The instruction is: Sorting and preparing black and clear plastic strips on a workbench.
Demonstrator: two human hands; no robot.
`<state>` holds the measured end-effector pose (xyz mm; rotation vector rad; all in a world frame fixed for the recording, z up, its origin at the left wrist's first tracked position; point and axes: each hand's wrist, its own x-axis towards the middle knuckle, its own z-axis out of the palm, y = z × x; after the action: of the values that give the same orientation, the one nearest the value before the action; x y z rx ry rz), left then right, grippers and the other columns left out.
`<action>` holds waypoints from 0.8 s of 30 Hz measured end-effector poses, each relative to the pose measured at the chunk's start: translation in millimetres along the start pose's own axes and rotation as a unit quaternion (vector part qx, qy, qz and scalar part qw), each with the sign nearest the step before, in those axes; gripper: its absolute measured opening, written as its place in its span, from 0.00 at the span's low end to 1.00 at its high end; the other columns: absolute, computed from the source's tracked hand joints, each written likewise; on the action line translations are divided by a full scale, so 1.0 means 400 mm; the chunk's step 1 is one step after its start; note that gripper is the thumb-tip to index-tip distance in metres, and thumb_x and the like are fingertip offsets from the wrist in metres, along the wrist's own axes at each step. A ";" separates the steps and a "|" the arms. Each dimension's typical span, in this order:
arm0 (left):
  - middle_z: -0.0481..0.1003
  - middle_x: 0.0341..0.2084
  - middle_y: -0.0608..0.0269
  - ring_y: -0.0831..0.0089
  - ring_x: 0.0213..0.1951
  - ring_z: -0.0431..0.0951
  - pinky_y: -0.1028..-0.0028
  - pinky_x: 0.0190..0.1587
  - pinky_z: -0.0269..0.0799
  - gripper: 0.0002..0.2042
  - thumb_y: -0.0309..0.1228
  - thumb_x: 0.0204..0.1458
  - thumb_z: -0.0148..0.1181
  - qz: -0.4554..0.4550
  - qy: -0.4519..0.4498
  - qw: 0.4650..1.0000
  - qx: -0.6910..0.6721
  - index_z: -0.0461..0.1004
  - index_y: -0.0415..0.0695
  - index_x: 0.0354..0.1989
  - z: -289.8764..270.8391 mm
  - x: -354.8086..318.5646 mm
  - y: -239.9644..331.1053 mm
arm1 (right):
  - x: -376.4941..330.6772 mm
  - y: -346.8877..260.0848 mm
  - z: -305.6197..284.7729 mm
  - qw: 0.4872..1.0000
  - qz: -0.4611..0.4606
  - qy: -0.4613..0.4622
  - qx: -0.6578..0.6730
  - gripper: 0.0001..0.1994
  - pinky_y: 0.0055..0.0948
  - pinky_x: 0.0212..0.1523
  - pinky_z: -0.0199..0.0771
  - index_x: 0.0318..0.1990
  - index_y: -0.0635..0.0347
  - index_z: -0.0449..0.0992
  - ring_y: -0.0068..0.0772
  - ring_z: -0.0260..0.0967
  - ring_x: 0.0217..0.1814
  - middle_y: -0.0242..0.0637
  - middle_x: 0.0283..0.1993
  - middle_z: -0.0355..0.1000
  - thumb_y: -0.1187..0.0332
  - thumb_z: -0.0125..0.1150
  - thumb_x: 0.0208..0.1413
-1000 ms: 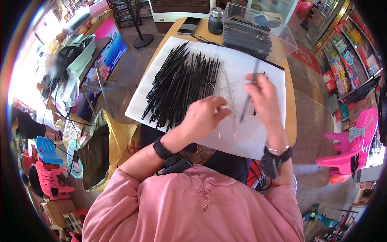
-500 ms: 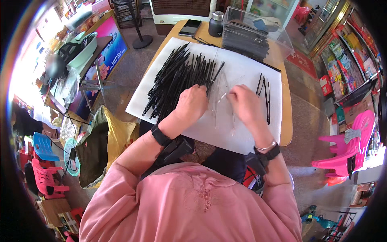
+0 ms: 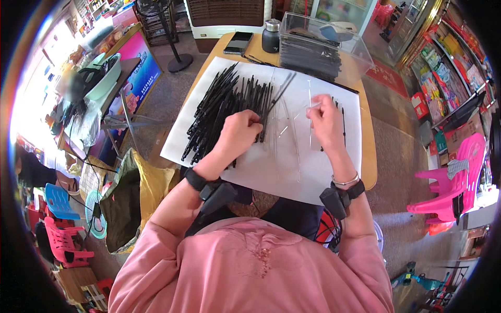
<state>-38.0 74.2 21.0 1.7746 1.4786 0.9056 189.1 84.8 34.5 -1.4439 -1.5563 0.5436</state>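
A dense pile of thin black sticks (image 3: 216, 107) lies on a white sheet (image 3: 250, 180) on the table. My left hand (image 3: 239, 133) rests at the right side of this pile with its fingers curled closed. From near its fingertips a blurred thin black stick (image 3: 282, 94) slants up and to the right, apparently held there. My right hand (image 3: 327, 125) is raised over the sheet's right side, pinching a thin clear strip (image 3: 310, 87) that runs roughly lengthwise past the fingers. Several more clear strips (image 3: 295, 151) lie between the hands. A few black sticks (image 3: 344, 125) are partly hidden by my right hand.
At the table's far side stand a phone (image 3: 238, 43), a dark bottle (image 3: 271, 37) and a clear box (image 3: 313, 60) of black sticks. A yellow sack (image 3: 151, 175) sits left of the table; a pink chair (image 3: 454, 180) is to the right.
My right hand has moved up and to the right, and a clear strip now shows upright at its fingers. The slanted black stick has shifted slightly at my left hand.
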 end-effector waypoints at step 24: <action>0.72 0.24 0.68 0.81 0.25 0.73 0.80 0.28 0.70 0.13 0.31 0.57 0.56 -0.079 -0.144 0.911 -0.379 0.72 0.35 0.46 0.066 -0.037 0.019 | 0.022 0.030 -0.004 0.916 0.062 -0.076 0.390 0.09 0.21 0.29 0.70 0.40 0.66 0.75 0.21 0.68 0.29 0.34 0.32 0.72 0.69 0.55 0.58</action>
<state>-13.7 57.3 11.2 1.1285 0.8808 0.9161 197.8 95.2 28.1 -0.8877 -1.1441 1.2159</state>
